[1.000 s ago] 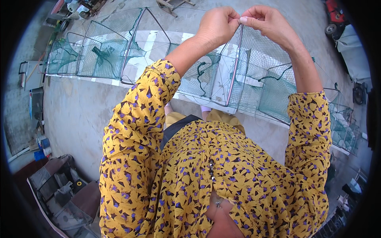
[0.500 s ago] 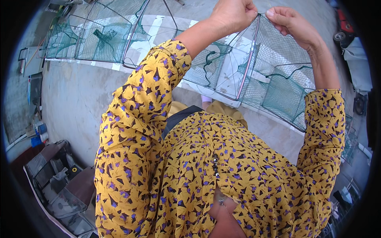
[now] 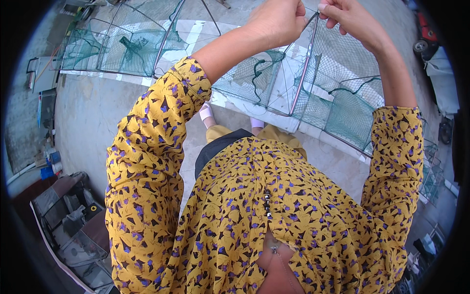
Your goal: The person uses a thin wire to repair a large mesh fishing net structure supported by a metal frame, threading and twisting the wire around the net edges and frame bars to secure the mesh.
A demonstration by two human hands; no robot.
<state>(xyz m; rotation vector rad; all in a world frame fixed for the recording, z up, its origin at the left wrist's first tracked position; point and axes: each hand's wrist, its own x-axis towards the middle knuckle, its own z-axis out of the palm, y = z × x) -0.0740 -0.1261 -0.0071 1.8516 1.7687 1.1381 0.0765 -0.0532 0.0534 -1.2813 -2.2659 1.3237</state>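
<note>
A long green net trap (image 3: 350, 115) with several thin metal frames stretches across the far side, in front of my feet. At the top corner of one upright frame rod (image 3: 304, 73), my two hands work close together. My left hand (image 3: 280, 23) is closed just left of that corner, and a thin string seems to run from its fingers to the corner. With thumb and forefinger pinched, my right hand (image 3: 348, 18) holds the string at the corner's right side. The string's ends are too fine to make out.
Pale sheeting (image 3: 227, 102) lies under the net on the concrete floor (image 3: 83, 117). An old seat-like object (image 3: 73, 220) stands at the lower left. A red wheeled machine (image 3: 426, 32) and grey covered items (image 3: 440, 73) line the right side.
My left hand has moved left and slightly down, away from the frame corner. My right hand has shifted slightly left and up, still pinching. Both of my shoes now show below the net.
</note>
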